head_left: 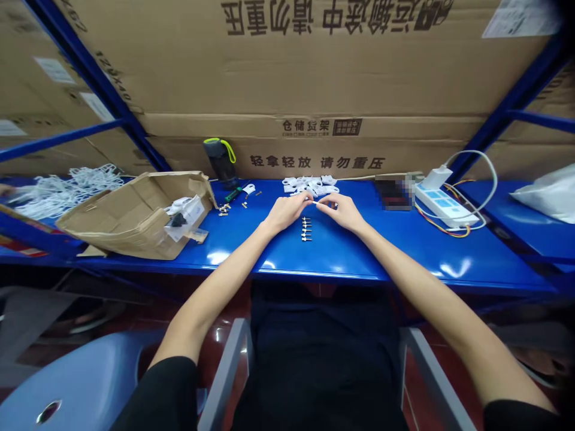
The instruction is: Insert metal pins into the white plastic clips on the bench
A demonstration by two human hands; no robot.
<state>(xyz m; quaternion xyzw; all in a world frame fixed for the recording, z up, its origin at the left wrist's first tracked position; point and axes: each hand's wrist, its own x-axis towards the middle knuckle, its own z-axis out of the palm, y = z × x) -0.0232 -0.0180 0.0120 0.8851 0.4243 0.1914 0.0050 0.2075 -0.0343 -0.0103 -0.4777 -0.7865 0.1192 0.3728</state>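
My left hand (287, 212) and my right hand (342, 209) meet over the blue tabletop, each with its fingertips pinched. Between them is a small white piece (314, 202), its shape mostly covered by the fingers. Just below lies a column of several small screw-like parts (306, 230) with pale heads and thin dark shafts, pointing right. Beyond my hands a loose heap of white plastic pieces (321, 184) rests against the cardboard.
Left are an open cardboard box (130, 221), bundled white cords (76, 188), a dark bottle (221, 164), a green-handled tool (233, 194) and scattered small parts (223, 209). Right are a dark box (393, 193) and a white power strip (444, 206) with looping cables. Blue rack posts (139, 140) frame the table.
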